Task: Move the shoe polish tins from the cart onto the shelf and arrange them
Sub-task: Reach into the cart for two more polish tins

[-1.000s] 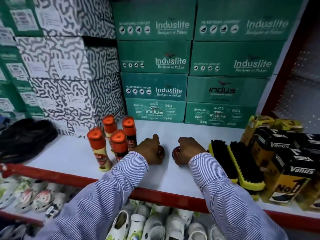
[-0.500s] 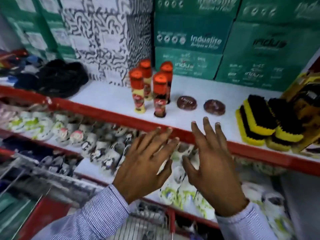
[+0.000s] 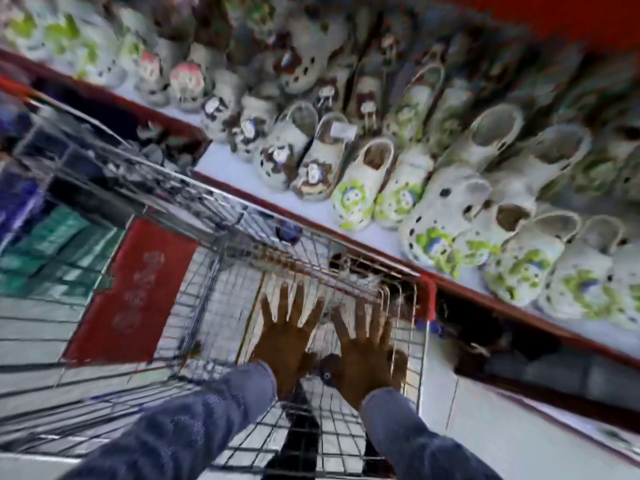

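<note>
The view is blurred and looks down into a wire shopping cart. My left hand and my right hand are both spread open, fingers apart, over the cart's inner basket. A dark round tin shows between the two hands, low in the basket. Another dark round tin lies farther in, near the cart's far rim. Neither hand holds anything. The upper shelf with the placed tins is out of view.
A red-edged shelf crowded with white and green children's clogs runs diagonally beside the cart. A red panel hangs on the cart's side. Green boxes sit at left. Pale floor tiles lie below.
Both hands let go of the two tins on the upper shelf, opened, and dropped down into the cart. The view swung from the shelf down to the cart.
</note>
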